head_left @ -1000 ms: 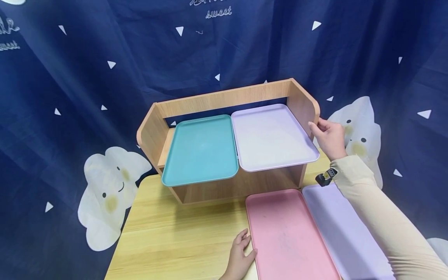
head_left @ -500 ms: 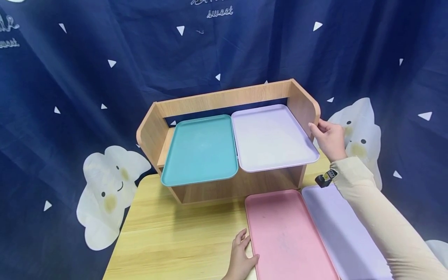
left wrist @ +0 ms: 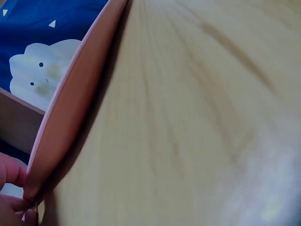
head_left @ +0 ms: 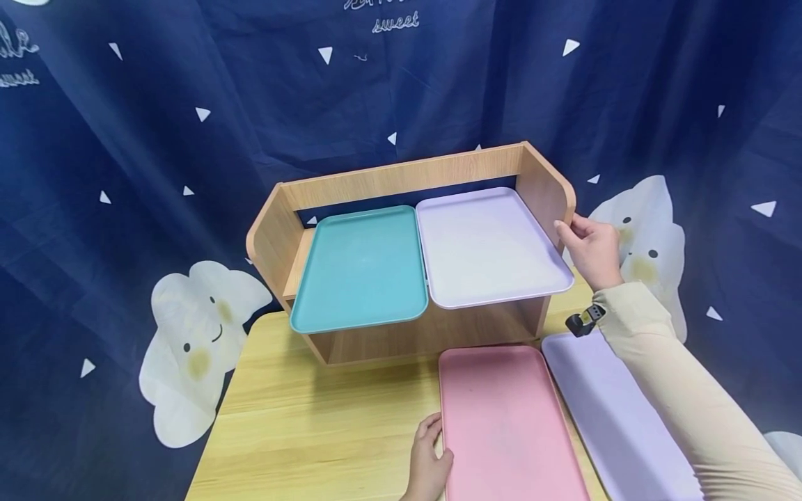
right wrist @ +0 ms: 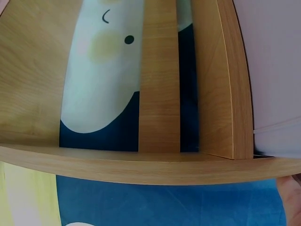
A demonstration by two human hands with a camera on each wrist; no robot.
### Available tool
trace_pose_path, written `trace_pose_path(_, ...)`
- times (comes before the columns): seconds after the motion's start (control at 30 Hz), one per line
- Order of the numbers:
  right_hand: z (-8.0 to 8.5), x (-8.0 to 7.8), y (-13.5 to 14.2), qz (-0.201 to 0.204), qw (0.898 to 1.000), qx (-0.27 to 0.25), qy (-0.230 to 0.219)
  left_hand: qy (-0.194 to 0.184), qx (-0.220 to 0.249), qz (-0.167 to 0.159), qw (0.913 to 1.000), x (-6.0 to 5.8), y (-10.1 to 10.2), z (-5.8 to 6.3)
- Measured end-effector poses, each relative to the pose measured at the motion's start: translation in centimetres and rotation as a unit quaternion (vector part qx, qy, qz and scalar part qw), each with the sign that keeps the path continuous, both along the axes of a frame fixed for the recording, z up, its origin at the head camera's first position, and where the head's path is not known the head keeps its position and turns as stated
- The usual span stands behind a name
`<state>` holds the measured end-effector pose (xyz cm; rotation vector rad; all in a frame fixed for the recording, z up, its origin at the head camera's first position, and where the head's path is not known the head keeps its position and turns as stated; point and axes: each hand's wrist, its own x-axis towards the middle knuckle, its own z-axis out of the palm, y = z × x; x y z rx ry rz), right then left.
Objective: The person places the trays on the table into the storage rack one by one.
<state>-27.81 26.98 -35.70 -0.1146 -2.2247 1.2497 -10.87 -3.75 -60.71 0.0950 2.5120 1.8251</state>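
Observation:
My left hand (head_left: 429, 459) pinches the left edge of a pink rectangular tray (head_left: 507, 424) between thumb and fingers. In the left wrist view those fingers (left wrist: 11, 172) hold the tray's rim at lower left, with a dark shadow line between tray and tabletop. My right hand (head_left: 592, 250) grips the front edge of the right side panel of a light wooden shelf unit (head_left: 401, 174). Only a bit of that hand shows at the right wrist view's corner. On the shelf's upper level lie a teal tray (head_left: 363, 268) and a lavender tray (head_left: 491, 247), side by side, overhanging the front.
A second lavender tray (head_left: 626, 417) lies on the table to the right of the pink one, partly behind my right sleeve (head_left: 677, 383). The wooden table (head_left: 301, 431) extends leftward. A dark blue curtain (head_left: 401, 83) with clouds hangs behind the shelf.
The pink tray has shifted a little left and toward me with my left hand, and a strip of table shows between it and the lavender tray. My right hand has stayed put.

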Motion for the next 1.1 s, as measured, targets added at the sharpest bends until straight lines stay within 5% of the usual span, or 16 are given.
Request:
trace_pose_path(0.4,-0.2,0.0,0.1,0.002,1.0,0.002,0.005,-0.008,0.06,0.026,0.9978,-0.3,-0.7,0.5)
trace_pose_path(1.1,-0.1,0.0,0.1,0.004,1.0,0.004,0.003,-0.082,0.105,-0.03,0.9907,-0.9,-4.0,2.3)
